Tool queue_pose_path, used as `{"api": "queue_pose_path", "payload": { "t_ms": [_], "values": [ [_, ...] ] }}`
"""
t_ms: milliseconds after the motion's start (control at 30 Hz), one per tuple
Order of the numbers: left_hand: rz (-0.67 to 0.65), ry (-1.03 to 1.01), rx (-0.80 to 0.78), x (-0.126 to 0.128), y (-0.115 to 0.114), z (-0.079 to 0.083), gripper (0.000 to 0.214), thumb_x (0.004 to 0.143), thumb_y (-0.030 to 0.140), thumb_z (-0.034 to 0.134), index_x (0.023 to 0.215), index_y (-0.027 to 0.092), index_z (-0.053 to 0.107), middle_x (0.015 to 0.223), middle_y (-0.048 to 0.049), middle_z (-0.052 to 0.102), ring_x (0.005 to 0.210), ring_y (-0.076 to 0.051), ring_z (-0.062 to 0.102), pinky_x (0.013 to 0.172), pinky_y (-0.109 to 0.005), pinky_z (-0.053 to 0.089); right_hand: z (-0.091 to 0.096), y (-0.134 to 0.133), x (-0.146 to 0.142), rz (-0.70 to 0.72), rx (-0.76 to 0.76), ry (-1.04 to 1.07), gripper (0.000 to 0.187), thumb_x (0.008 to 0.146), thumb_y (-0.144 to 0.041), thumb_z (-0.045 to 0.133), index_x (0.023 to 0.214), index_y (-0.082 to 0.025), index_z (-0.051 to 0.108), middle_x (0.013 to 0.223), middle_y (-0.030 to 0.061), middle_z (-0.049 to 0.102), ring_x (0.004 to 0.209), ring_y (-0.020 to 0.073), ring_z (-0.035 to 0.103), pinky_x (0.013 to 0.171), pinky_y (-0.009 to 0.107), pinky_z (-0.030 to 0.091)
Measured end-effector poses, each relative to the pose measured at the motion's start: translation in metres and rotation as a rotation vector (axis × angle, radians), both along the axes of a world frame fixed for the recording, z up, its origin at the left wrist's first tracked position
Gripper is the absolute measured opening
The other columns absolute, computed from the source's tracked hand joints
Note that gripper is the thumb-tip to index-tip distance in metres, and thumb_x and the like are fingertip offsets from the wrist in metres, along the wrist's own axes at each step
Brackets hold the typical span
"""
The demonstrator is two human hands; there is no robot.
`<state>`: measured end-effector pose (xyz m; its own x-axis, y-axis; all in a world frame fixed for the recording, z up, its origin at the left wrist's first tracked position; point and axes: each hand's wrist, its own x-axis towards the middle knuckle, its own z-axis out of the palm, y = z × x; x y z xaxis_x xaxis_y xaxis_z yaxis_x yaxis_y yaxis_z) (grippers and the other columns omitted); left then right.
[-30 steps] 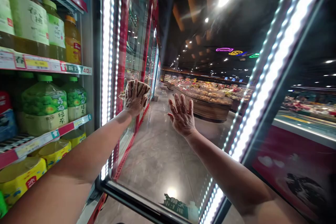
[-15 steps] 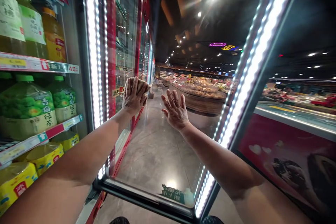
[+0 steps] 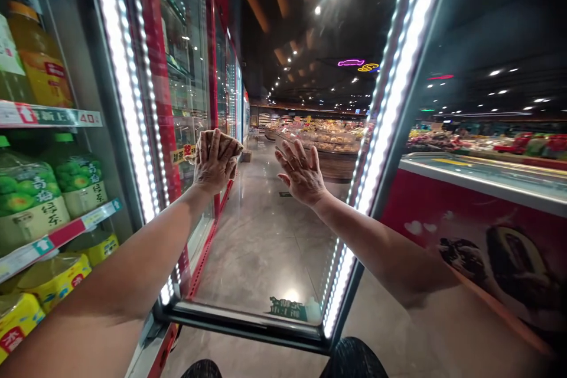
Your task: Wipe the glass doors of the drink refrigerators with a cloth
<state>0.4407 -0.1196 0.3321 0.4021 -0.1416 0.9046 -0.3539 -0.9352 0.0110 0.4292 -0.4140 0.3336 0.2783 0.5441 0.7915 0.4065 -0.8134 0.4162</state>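
A glass cooler door [image 3: 261,248] with bright LED strips down both sides stands open in front of me. My left hand [image 3: 213,165] holds a folded brownish cloth [image 3: 233,143] flat against the glass, its fingers extended over it. The cloth pokes out past my fingertips and to the right of the hand. To the right, my right hand [image 3: 302,176] is open with fingers spread and palm toward the same pane, holding nothing. Whether its palm touches the glass, I cannot tell. A green sticker [image 3: 290,309] is on the pane's lower part.
Shelves of drinks stand close on the left, with green tea bottles [image 3: 27,204] and yellow-labelled bottles [image 3: 57,280]. Red-framed coolers [image 3: 215,71] line the aisle beyond the glass. A red chest freezer [image 3: 420,195] stands at the right. My knee [image 3: 357,357] is below the door.
My view has turned a little to the right, and the shelves have slid left in it. The left hand stays on the cloth against the glass; the right hand remains open and spread.
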Motion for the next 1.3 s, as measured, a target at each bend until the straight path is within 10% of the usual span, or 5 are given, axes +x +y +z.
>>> {"api": "queue_pose_path", "payload": {
  "t_ms": [667, 833, 1100, 1300],
  "values": [
    [-0.071, 0.006, 0.150, -0.002, -0.028, 0.006, 0.057, 0.098, 0.038, 0.049, 0.154, 0.030, 0.048, 0.173, 0.0002, 0.015, 0.159, -0.033, -0.010, 0.130, -0.060, 0.006, -0.014, -0.012, -0.005, 0.027, 0.046, 0.040, 0.072, 0.102, -0.035, 0.052, 0.165, -0.027, 0.020, 0.171, 0.0072, 0.024, 0.161, 0.0298, 0.010, 0.128, 0.067, 0.000],
    [0.006, -0.055, -0.056, 0.002, -0.034, 0.010, 0.062, 0.099, 0.038, 0.045, 0.160, 0.028, 0.037, 0.173, 0.0003, 0.007, 0.159, -0.032, -0.013, 0.130, -0.060, 0.000, -0.014, -0.012, -0.004, 0.026, 0.044, 0.046, 0.067, 0.103, -0.033, 0.049, 0.164, -0.025, 0.024, 0.171, 0.0064, 0.023, 0.161, 0.0293, 0.010, 0.128, 0.067, 0.002],
    [-0.099, -0.023, 0.249, 0.001, -0.059, -0.007, 0.055, 0.099, 0.039, 0.049, 0.153, 0.030, 0.049, 0.170, -0.0022, 0.021, 0.159, -0.029, -0.011, 0.131, -0.059, 0.005, -0.015, -0.015, -0.003, 0.071, 0.052, 0.033, 0.074, 0.102, -0.034, 0.050, 0.165, -0.019, 0.015, 0.170, 0.0116, 0.025, 0.161, 0.0280, 0.011, 0.129, 0.063, 0.007],
    [-0.036, -0.057, 0.071, 0.000, -0.069, 0.005, 0.062, 0.100, 0.038, 0.045, 0.160, 0.021, 0.037, 0.172, -0.0054, 0.011, 0.158, -0.029, -0.015, 0.132, -0.055, 0.001, -0.018, -0.019, -0.002, 0.077, 0.033, 0.025, 0.069, 0.103, -0.034, 0.047, 0.165, -0.016, 0.019, 0.170, 0.0110, 0.025, 0.161, 0.0283, 0.011, 0.130, 0.060, 0.010]
  ]
}}
